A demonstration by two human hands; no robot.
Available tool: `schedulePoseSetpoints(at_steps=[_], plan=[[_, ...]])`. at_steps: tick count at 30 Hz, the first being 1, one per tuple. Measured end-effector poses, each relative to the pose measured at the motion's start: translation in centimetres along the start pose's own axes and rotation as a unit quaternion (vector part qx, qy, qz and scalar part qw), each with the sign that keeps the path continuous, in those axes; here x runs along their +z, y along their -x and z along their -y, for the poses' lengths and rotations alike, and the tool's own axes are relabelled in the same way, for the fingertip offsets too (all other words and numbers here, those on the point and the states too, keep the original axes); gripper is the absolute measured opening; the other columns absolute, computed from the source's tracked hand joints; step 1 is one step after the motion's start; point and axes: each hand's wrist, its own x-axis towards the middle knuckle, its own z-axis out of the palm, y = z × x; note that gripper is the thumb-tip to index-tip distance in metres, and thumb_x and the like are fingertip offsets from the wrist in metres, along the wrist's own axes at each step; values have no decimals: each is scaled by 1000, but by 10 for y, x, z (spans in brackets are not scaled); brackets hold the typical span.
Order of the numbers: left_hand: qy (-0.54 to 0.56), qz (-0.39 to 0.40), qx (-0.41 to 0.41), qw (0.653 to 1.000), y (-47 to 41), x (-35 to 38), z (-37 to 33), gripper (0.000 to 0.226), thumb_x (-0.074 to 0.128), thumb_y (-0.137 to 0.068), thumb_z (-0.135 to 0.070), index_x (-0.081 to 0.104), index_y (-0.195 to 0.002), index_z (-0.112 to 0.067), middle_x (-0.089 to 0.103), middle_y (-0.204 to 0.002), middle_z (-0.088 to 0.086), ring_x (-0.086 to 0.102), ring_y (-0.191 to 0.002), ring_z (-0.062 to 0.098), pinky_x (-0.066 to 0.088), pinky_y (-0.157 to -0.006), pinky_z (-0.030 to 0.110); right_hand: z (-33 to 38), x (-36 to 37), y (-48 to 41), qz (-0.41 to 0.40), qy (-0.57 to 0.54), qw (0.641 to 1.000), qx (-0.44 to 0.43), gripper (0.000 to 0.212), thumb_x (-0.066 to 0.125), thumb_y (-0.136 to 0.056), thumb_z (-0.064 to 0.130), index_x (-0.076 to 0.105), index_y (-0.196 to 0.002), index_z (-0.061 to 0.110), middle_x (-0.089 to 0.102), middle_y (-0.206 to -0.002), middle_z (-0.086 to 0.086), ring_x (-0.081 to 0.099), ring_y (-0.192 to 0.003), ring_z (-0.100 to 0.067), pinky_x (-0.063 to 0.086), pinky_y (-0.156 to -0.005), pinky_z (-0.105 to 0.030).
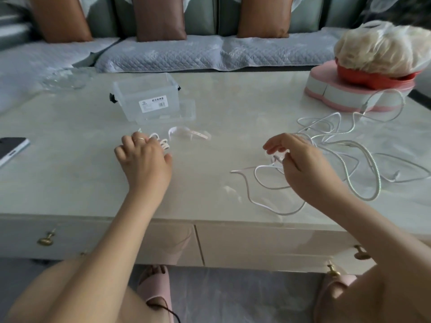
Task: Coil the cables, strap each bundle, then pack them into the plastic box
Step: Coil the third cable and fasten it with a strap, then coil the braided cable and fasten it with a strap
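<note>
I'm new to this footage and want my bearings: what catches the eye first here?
First, the tangle of loose white cables sprawled over the right side of the table, where the right hand pinches one end. Left of centre, the left hand lies over a small coil. Just behind it stands the clear plastic box, which looks empty.

The pale glossy table [245, 96] carries a clear plastic box [149, 99], loose white cables [377, 170], a phone [11, 148] and a pink box [338, 94].
</note>
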Motion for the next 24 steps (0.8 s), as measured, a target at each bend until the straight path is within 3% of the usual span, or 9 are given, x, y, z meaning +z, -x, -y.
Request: schedulePoseSetpoints(at_steps=[4,6,8,10,12,14,17,20,24], plan=[[112,3,108,988,16,-9,-30,17,66,-79,-19,67,-95,-17,55,-120,8,40,-116,32,23,-91,38,-10,-13,3,33,84,996,-2,44,47,-73,-7,63,-106,16,61,-103,2,48,-105,-18,27,-80,-17],[188,62,234,952,22,-12,-44,32,66,-73,-10,68,-102,-22,54,-127,3,39,-121,28,25,-93,35,-15,-18,4,78,118,989,-40,27,54,-78,22,64,-104,22,62,-100,6,50,-101,-18,28,-80,-21],[205,148,340,906,30,-13,-59,42,64,-75,-11,63,-113,-29,47,-138,-5,32,-130,17,19,-96,30,-17,-22,8,158,133,977,-50,35,55,-77,50,64,-102,27,61,-98,14,51,-98,-12,34,-82,-26],[207,170,385,883,37,-11,-71,26,55,-83,-19,66,-104,-29,56,-128,-11,41,-125,12,20,-91,28,-15,-21,13,229,134,962,-68,37,66,-77,52,63,-105,28,60,-99,16,49,-99,-7,34,-89,-25],[273,161,351,881,40,-15,-79,24,42,-86,-18,65,-83,-23,67,-84,-11,59,-88,19,29,-75,27,-13,-20,18,249,145,953,-95,30,70,-80,43,62,-105,29,59,-98,17,47,-95,-2,30,-85,-19],[371,191,256,872,38,-20,-85,24,40,-89,-23,55,-71,-22,53,-57,-10,48,-59,18,33,-61,30,-12,-23,20,238,138,957,-96,20,67,-83,38,64,-100,27,61,-91,17,51,-89,-4,34,-83,-21],[467,113,163,862,26,-26,-87,31,44,-86,-36,50,-67,-12,43,-50,-4,39,-50,12,33,-54,32,-17,-33,19,179,151,969,-77,30,49,-87,48,67,-86,24,64,-78,14,58,-79,-11,42,-81,-30],[513,71,121,847,14,-31,-82,19,55,-80,-27,51,-67,-13,44,-43,-7,34,-41,6,25,-45,21,-25,-46,18,119,211,968,-69,51,30,-87,63,64,-78,27,60,-72,14,56,-76,-12,38,-80,-31],[290,-25,197,936,9,-34,-72,10,56,-74,-26,55,-72,-16,49,-51,-5,52,-51,17,34,-50,24,-33,-57,19,41,287,957,-24,56,29,-82,72,61,-71,28,55,-74,12,48,-81,-13,28,-82,-32]])
